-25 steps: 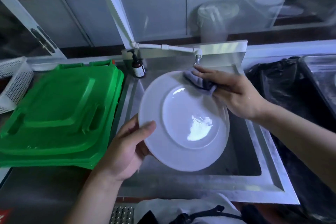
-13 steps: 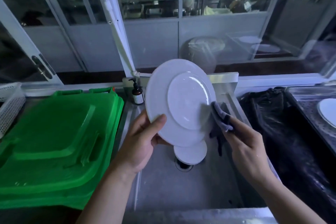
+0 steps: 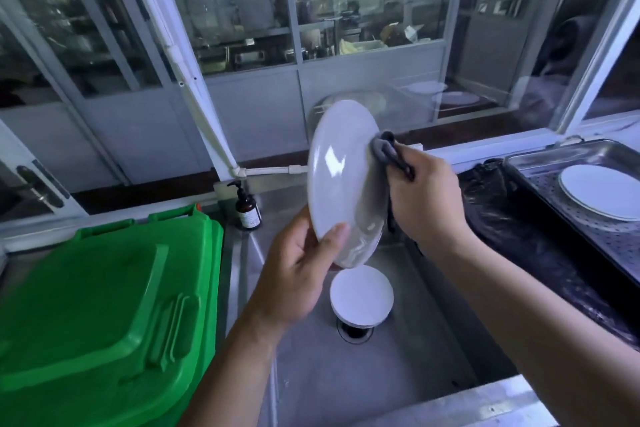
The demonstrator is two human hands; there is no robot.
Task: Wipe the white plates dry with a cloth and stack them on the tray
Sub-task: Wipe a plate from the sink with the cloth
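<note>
My left hand point(image 3: 298, 263) grips the lower rim of a white plate point(image 3: 341, 180), held nearly upright over the sink with its face turned left. My right hand point(image 3: 426, 201) holds a bunched grey cloth point(image 3: 388, 151) against the plate's right side, near its upper edge. A small white plate point(image 3: 362, 296) lies in the sink over the drain. Another white plate point(image 3: 602, 191) rests on the perforated metal tray point(image 3: 554, 163) at the far right.
A green plastic bin lid point(image 3: 104, 305) fills the counter on the left. A brown pump bottle point(image 3: 247, 208) stands at the steel sink's point(image 3: 346, 374) back left corner. Black plastic sheeting point(image 3: 519, 236) lies between sink and tray. A white pipe point(image 3: 194, 94) slants down behind.
The plate has turned further edge-on and tilted upright. My right hand with the cloth has moved up from the plate's lower right to its upper right edge. The view has lifted.
</note>
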